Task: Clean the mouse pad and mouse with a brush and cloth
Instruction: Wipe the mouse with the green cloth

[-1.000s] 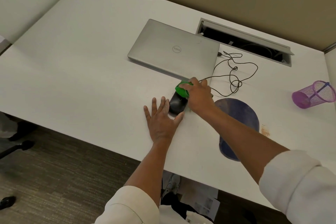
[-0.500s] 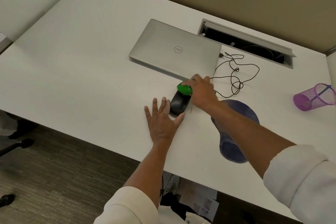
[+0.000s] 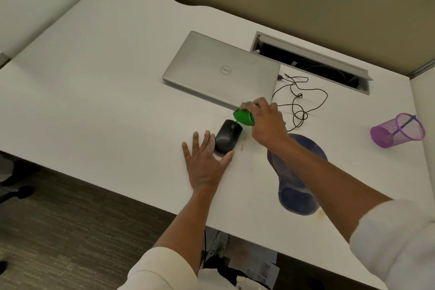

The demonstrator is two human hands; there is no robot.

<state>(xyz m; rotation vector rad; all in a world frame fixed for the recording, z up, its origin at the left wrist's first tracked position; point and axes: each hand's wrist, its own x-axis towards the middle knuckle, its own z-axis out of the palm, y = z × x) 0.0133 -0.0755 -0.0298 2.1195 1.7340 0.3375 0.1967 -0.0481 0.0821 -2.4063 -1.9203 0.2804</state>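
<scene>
A black wired mouse [image 3: 227,135] lies on the white desk [image 3: 94,92]. My left hand [image 3: 205,162] lies flat on the desk with fingers spread, its thumb and forefinger touching the mouse's near end. My right hand [image 3: 264,122] grips a green brush [image 3: 243,117] just beyond the mouse's front end, close to the laptop's edge. The dark blue mouse pad [image 3: 294,176] lies to the right, partly hidden under my right forearm. No cloth is in view.
A shut silver laptop [image 3: 221,68] sits behind the mouse. The mouse's cable [image 3: 303,99] loops to its right. An open cable hatch [image 3: 313,63] is at the back. A purple mesh cup [image 3: 397,130] lies on its side at far right. Orange specks mark the desk near the pad.
My right hand has drawn the green brush off the mouse's top, away toward the laptop, leaving the whole mouse showing. My left hand has stayed in place.
</scene>
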